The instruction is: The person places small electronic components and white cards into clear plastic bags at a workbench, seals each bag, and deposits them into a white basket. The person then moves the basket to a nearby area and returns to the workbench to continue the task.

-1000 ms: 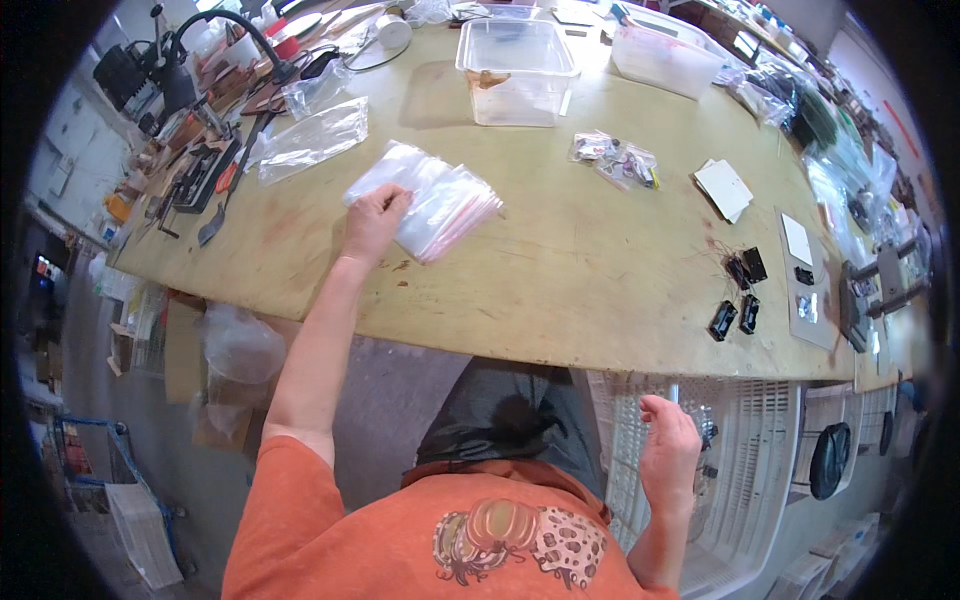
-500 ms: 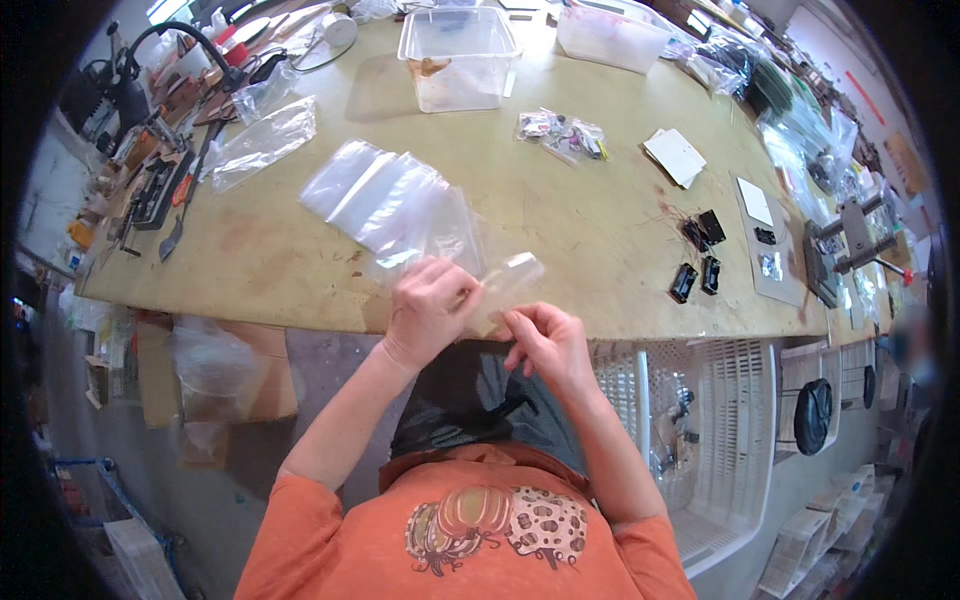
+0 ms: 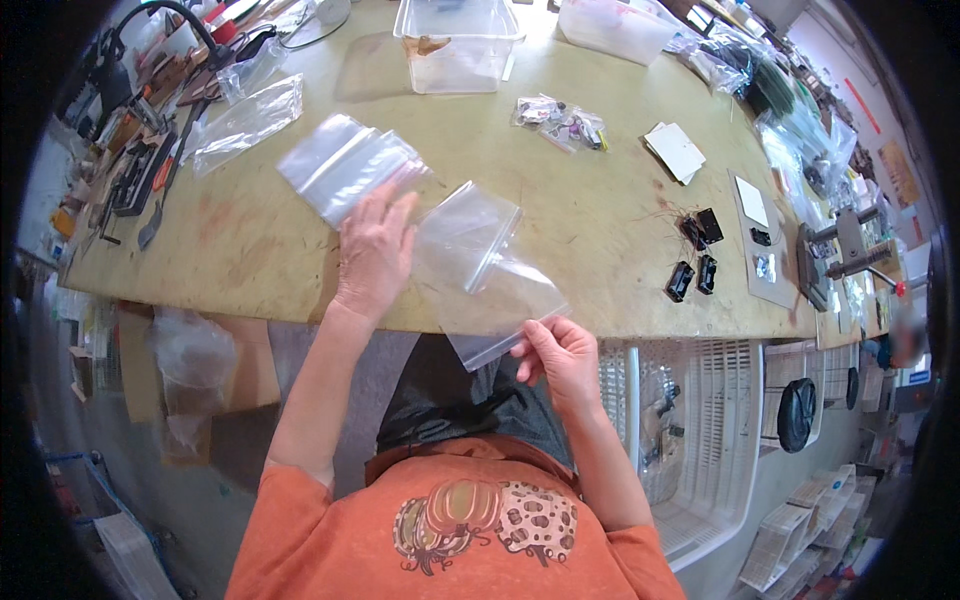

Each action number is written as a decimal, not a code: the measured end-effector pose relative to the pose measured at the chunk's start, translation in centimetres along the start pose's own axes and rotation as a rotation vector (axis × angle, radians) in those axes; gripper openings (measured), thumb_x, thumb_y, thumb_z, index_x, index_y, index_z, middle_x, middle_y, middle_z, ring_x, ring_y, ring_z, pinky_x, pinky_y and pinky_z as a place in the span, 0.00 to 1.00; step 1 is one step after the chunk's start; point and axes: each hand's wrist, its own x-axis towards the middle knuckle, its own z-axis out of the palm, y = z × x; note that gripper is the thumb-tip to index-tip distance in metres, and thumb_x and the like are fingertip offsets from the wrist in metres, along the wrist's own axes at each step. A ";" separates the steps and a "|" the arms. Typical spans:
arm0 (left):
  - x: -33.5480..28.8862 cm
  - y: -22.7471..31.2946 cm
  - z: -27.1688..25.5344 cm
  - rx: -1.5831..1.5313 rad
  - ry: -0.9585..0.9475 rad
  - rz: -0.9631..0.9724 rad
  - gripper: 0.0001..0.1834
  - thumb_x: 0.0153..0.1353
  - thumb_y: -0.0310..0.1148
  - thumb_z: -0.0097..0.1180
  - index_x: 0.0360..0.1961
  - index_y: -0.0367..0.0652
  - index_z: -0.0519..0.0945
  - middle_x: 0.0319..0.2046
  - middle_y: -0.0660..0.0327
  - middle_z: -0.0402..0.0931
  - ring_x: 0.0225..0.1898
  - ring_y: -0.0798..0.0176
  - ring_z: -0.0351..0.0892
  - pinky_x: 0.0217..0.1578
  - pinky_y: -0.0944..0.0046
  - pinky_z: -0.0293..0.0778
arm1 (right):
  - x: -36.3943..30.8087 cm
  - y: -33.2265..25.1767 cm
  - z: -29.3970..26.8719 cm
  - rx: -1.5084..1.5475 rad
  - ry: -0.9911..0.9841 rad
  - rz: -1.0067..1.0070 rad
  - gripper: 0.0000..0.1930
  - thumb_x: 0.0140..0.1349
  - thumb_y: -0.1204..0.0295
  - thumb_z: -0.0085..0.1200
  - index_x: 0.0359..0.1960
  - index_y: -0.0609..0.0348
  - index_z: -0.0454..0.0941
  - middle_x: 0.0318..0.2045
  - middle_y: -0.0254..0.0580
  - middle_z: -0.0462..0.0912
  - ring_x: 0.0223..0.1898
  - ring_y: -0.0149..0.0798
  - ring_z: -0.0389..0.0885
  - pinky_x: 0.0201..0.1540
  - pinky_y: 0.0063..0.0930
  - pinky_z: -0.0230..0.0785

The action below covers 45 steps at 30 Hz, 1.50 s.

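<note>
Between thumb and fingertips, my right hand [image 3: 562,362] pinches the edge of a clear zip bag [image 3: 500,310] at the table's front edge. Another clear zip bag [image 3: 465,228] lies just beyond it, partly overlapping. My left hand [image 3: 374,252] reaches over the near side of a fanned stack of clear zip bags [image 3: 335,165]. Its fingers are stretched out and slightly smeared by motion, with nothing visibly held; whether the fingertips touch the stack I cannot tell.
Farther back are small packets of parts [image 3: 562,122], a clear bin [image 3: 455,65] and white cards [image 3: 674,153]. Black battery holders [image 3: 681,282] lie to the right, near a small press [image 3: 850,245]. Tools [image 3: 150,180] crowd the left edge. A white basket [image 3: 700,440] stands below the table.
My left hand has moved left and away from my right hand, its fingers opening out over the stack. The bag in my right hand now lies spread flat, with another bag beyond it.
</note>
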 end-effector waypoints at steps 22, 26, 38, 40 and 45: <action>-3.6 9.4 -0.3 -0.594 -0.180 -0.133 0.05 0.52 0.23 0.63 0.28 0.39 0.78 0.26 0.57 0.77 0.30 0.52 0.78 0.32 0.58 0.75 | -0.5 -0.1 -0.2 -0.069 -0.070 0.058 0.07 0.68 0.69 0.58 0.35 0.58 0.78 0.21 0.33 0.81 0.16 0.24 0.76 0.16 0.16 0.63; -3.8 9.8 -0.8 -0.432 -0.200 0.019 0.07 0.51 0.25 0.64 0.30 0.43 0.77 0.28 0.59 0.76 0.35 0.53 0.77 0.38 0.56 0.74 | -0.1 -0.3 -0.3 -0.755 0.108 -0.376 0.09 0.60 0.71 0.61 0.36 0.60 0.74 0.21 0.46 0.82 0.19 0.45 0.81 0.22 0.36 0.72; -1.9 8.9 -0.1 -0.394 -0.154 0.063 0.15 0.44 0.17 0.58 0.35 0.41 0.76 0.34 0.56 0.76 0.38 0.49 0.75 0.41 0.54 0.72 | 4.1 -5.2 -5.8 -0.678 0.002 -0.308 0.12 0.62 0.73 0.60 0.45 0.62 0.76 0.31 0.35 0.83 0.29 0.25 0.79 0.32 0.24 0.72; -1.2 8.5 0.9 -0.413 -0.254 0.024 0.14 0.44 0.18 0.58 0.35 0.41 0.77 0.33 0.55 0.76 0.37 0.50 0.75 0.40 0.54 0.72 | 6.8 -7.9 -8.2 -0.718 0.115 -0.392 0.14 0.62 0.72 0.62 0.48 0.62 0.79 0.34 0.34 0.84 0.33 0.24 0.79 0.36 0.20 0.73; -0.5 9.1 1.6 -0.398 -0.222 0.051 0.09 0.46 0.22 0.64 0.28 0.46 0.78 0.22 0.64 0.74 0.28 0.57 0.76 0.32 0.57 0.66 | 18.8 -13.9 -18.0 -1.383 0.555 -0.742 0.40 0.54 0.65 0.68 0.66 0.64 0.61 0.60 0.61 0.70 0.59 0.59 0.72 0.59 0.45 0.68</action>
